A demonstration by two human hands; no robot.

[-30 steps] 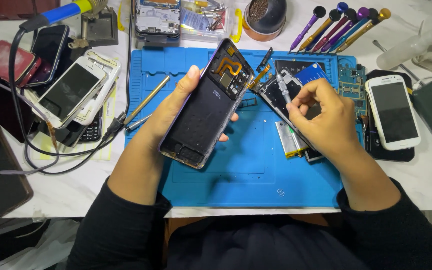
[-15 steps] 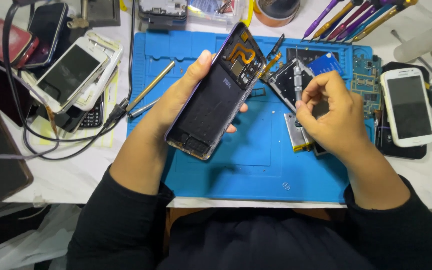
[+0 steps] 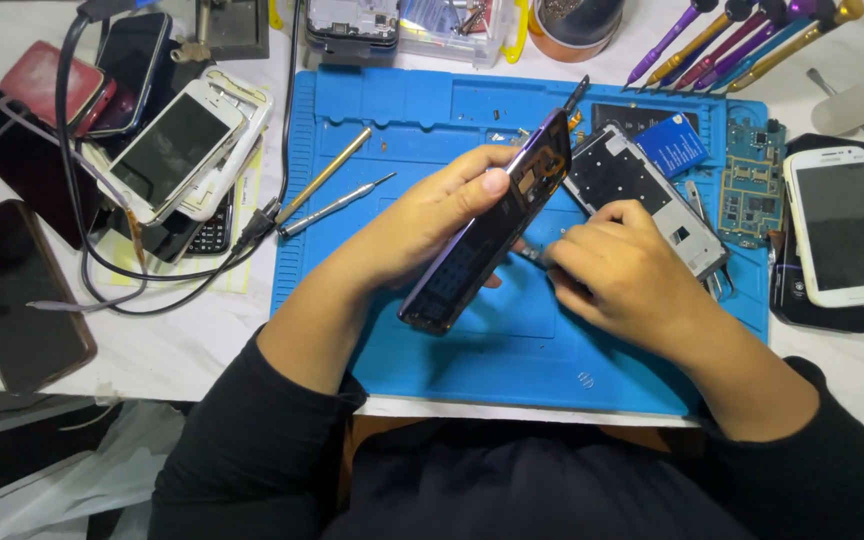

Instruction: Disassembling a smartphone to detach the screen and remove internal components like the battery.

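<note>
Since tilted edge-on | left hand (image 3: 432,225) grips phone (image 3: 487,225) | right hand (image 3: 617,265) pinches tool (image 3: 532,255)

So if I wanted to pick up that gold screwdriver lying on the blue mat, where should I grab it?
Probably pinch the gold screwdriver around the middle of its shaft, coming straight down from above. It lies flat and slanted on the blue mat, apart from the thinner silver one beside it, so both long sides look free for your fingers.

Single head-worn view, looking steeply down, close over blue mat (image 3: 452,360) on bench
</note>
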